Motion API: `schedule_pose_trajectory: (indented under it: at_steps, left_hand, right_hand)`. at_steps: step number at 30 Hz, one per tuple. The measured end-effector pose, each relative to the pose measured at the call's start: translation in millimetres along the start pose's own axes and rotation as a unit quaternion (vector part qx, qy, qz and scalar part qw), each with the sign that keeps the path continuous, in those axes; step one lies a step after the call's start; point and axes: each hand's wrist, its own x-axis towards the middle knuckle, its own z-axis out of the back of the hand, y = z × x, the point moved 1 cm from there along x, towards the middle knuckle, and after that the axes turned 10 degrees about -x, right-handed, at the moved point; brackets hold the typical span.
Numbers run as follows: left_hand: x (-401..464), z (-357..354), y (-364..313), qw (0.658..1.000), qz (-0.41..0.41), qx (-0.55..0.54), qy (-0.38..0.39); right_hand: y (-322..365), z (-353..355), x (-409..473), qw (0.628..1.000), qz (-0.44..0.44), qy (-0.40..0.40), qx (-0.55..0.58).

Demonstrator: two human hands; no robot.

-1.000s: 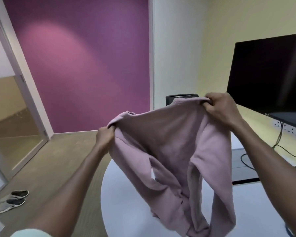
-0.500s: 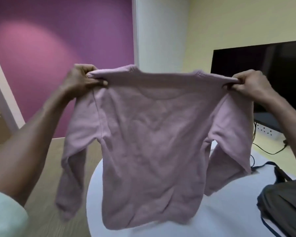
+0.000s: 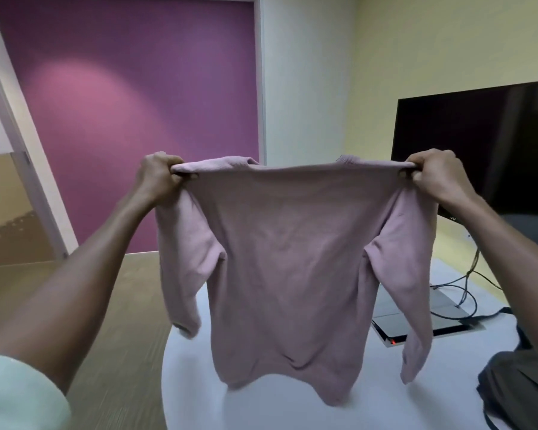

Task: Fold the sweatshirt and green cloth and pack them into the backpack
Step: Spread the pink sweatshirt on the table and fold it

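Observation:
A pale pink sweatshirt (image 3: 289,268) hangs spread out in the air above the white round table (image 3: 261,411). My left hand (image 3: 157,178) grips its left shoulder and my right hand (image 3: 432,178) grips its right shoulder, both at chest height. Both sleeves dangle at the sides and the hem hangs just above the tabletop. A dark grey backpack (image 3: 519,386) lies on the table at the lower right, partly cut off by the frame. No green cloth shows in this view.
A black screen (image 3: 479,144) stands at the right against the yellow wall. Cables (image 3: 466,290) and a floor box with a red light (image 3: 395,339) lie on the table behind the sweatshirt. Wooden floor and a glass door are to the left.
The bunched sweatshirt has been shaken out and stretched wide by the shoulders. My hands have moved apart, and the garment now hangs flat and lower over the table.

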Motion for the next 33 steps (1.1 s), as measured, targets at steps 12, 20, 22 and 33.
schedule_pose_trajectory:
  at_steps: [12,20,22,33]
  left_hand:
    - [-7.7,9.5,-32.0,0.960,0.059,-0.267,-0.053]
    - [-34.1,12.2,-35.1,0.919,0.053,-0.389,0.030]
    - [-36.3,7.3,-34.9,0.906,0.059,-0.418,0.026]
    - [-49.3,-61.7,2.3,0.929,0.169,-0.325,0.043]
  right_hand:
    - [-23.4,14.4,-4.3,0.965,-0.080,-0.048,0.247]
    - [-54.6,13.5,-24.1,0.857,-0.044,0.045,0.512]
    - [-60.0,12.6,-22.9,0.849,-0.047,0.050,0.524]
    - [-68.5,-80.3,1.4,0.917,-0.082,0.088,0.381]
